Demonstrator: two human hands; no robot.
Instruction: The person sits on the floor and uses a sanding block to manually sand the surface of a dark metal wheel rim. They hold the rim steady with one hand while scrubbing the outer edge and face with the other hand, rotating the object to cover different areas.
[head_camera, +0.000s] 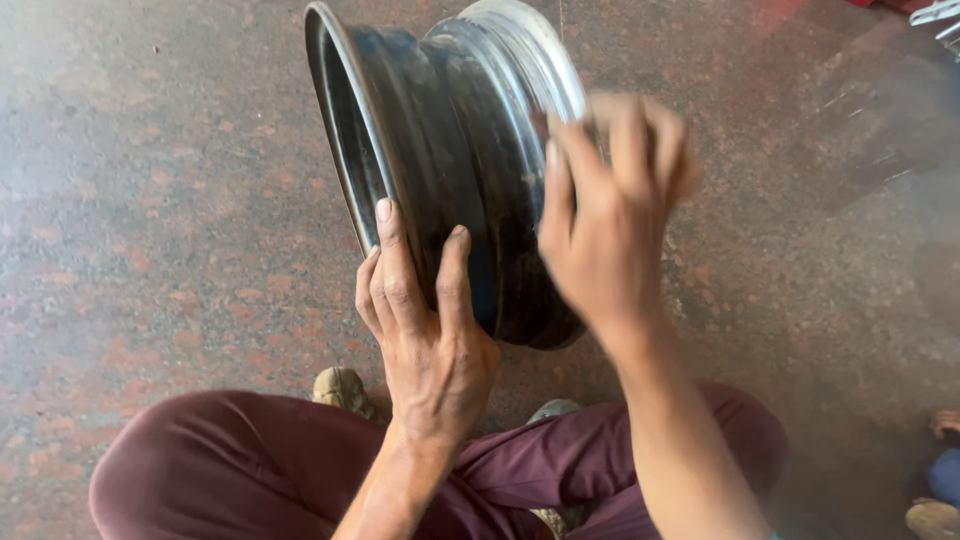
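A dark metal wheel rim stands on edge on the floor in front of my knees, tilted slightly, with a shiny silver lip on its right side. My left hand grips the rim's near left edge, fingers over the lip and thumb pressed on the black barrel. My right hand is blurred by motion against the rim's right silver edge, fingers curled over it; whether it truly grips the rim is unclear. My legs in maroon trousers are folded below the rim.
The floor is reddish-brown speckled stone. My shoes show under the rim. Another person's foot is at the lower right edge. A pale metal object sits at the top right corner.
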